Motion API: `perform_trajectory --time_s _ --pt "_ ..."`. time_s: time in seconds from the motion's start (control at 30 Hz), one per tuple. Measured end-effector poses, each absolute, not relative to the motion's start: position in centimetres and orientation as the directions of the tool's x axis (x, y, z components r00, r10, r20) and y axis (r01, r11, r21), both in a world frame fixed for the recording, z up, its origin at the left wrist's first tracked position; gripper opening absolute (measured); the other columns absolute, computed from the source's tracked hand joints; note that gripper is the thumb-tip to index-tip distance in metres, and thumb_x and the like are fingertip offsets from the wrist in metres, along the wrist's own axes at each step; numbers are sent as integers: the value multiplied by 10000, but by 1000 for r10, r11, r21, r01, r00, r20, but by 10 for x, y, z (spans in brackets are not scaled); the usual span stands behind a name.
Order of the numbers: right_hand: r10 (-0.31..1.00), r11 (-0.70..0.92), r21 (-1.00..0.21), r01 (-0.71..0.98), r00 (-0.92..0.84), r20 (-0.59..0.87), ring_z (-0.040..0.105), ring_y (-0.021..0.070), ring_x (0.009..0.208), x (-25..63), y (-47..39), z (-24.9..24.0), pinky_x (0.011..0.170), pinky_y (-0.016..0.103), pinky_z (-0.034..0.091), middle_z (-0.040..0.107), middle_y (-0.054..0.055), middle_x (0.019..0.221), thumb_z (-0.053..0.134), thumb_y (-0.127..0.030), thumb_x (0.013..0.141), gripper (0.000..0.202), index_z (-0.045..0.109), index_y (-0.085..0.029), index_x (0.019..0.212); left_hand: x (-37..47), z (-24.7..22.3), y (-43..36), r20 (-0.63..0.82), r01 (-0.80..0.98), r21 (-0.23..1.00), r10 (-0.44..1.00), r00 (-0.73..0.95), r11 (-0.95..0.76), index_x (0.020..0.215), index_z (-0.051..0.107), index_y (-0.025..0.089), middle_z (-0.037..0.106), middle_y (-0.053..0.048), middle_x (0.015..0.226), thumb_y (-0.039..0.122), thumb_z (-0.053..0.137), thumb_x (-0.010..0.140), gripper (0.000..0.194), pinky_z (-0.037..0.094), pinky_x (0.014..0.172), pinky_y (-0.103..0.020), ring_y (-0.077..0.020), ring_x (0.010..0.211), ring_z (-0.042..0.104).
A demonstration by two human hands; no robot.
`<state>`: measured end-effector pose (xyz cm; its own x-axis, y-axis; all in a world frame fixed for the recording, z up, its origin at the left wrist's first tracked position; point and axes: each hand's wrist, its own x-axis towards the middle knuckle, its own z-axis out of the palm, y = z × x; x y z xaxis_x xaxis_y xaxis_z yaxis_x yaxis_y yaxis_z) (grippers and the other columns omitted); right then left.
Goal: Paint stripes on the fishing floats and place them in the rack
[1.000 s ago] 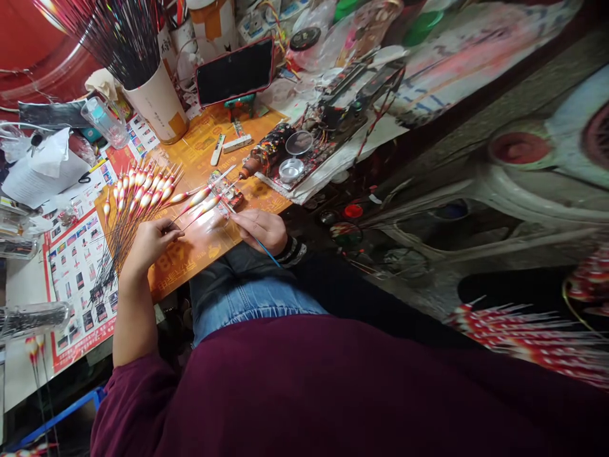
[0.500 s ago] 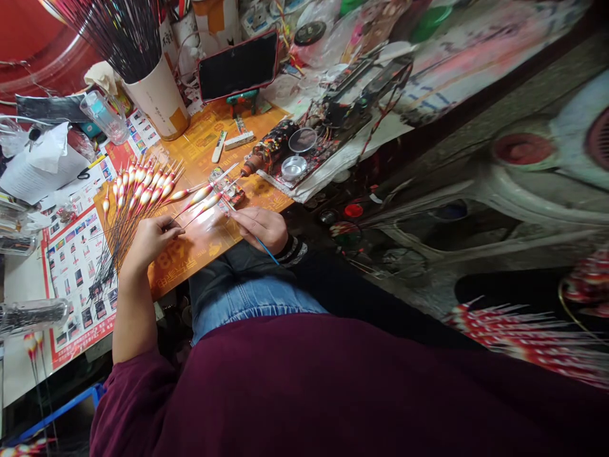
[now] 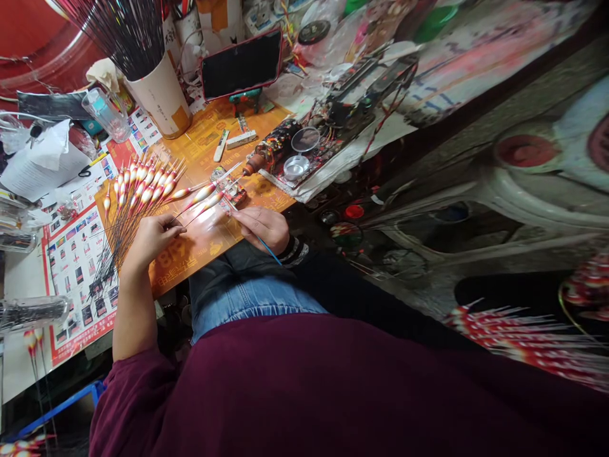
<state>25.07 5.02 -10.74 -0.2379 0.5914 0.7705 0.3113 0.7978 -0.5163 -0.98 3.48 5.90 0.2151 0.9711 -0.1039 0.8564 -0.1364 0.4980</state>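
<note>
Between the thumb and fingers of my left hand [image 3: 155, 238] is the thin dark stem of a fishing float [image 3: 209, 204], its red, yellow and white body pointing up to the right. A second float [image 3: 202, 193] lies close alongside; whether my hand also grips its stem, I cannot tell. My right hand [image 3: 264, 228] pinches a slim blue-handled paintbrush [image 3: 269, 249], and its front end is near the held float. Left of these, several similar floats [image 3: 145, 181] lie fanned out, stems towards me. A small paint-spotted block [image 3: 233, 190] sits just beyond the floats.
A phone [image 3: 242, 63] leans on a stand at the back, beside a white tube [image 3: 159, 95] full of dark rods. To the right are a paint-spattered cylinder [image 3: 278, 139] and a small round dish [image 3: 295, 167]. Red and white floats [image 3: 518, 336] stand at lower right.
</note>
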Motion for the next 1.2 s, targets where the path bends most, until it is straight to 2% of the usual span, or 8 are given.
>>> perform_trajectory --time_s 0.13,0.2,0.27,0.37,0.53,0.73,1.07,1.2 --pt "344 906 -278 321 -172 923 706 206 1068 240 40 -96 907 369 636 731 109 1128 542 -177 950 453 545 -184 1403 -10 57 35 -105 846 517 972 209 -126 725 720 175 699 -5 642 302 689 808 155 407 576 -244 -106 568 569" --pt "288 927 -227 299 -181 940 707 199 1059 229 33 -90 899 352 639 734 107 1105 580 -129 922 530 500 -174 1444 -10 55 35 -106 841 525 971 216 -130 724 714 172 691 -6 637 297 681 813 157 400 574 -247 -98 562 559" --pt "272 940 -211 268 -213 939 710 194 1052 218 26 -86 894 340 642 738 111 1088 601 -101 903 550 498 -155 1441 -10 53 34 -117 834 537 968 221 -125 730 706 167 698 -14 656 293 673 822 160 399 577 -253 -95 567 559" --pt "264 948 -196 252 -276 924 718 196 1050 209 20 -87 896 354 649 745 110 1091 583 -103 914 463 562 -161 1373 -10 51 33 -127 829 546 967 222 -119 738 699 164 705 -22 681 279 668 822 146 402 585 -264 -96 582 565" --pt "310 937 -225 267 -342 887 710 217 1100 208 20 -98 936 395 644 739 115 1139 570 -126 929 378 627 -180 1299 -9 50 31 -128 827 550 966 224 -119 721 687 166 684 -13 656 260 659 819 139 404 600 -272 -100 596 570" --pt "328 932 -239 273 -356 875 707 224 1100 209 19 -100 945 404 641 734 122 1151 589 -137 932 403 608 -181 1332 -8 50 31 -137 818 563 964 227 -113 727 688 157 683 -6 655 235 672 819 122 416 617 -267 -101 607 593" --pt "240 931 -126 342 -316 918 713 216 1045 206 17 -84 888 372 651 741 125 1093 573 -109 931 451 556 -143 1380 -6 51 30 -144 822 559 964 225 -109 737 696 144 703 -1 678 228 706 839 132 409 626 -248 -100 641 609" --pt "227 926 -100 364 -327 917 715 237 985 207 15 -77 865 365 648 746 146 1044 627 -65 885 484 550 -84 1362 -6 58 28 -180 827 554 957 227 -92 783 706 120 706 8 707 185 673 873 115 402 639 -228 -81 656 608"
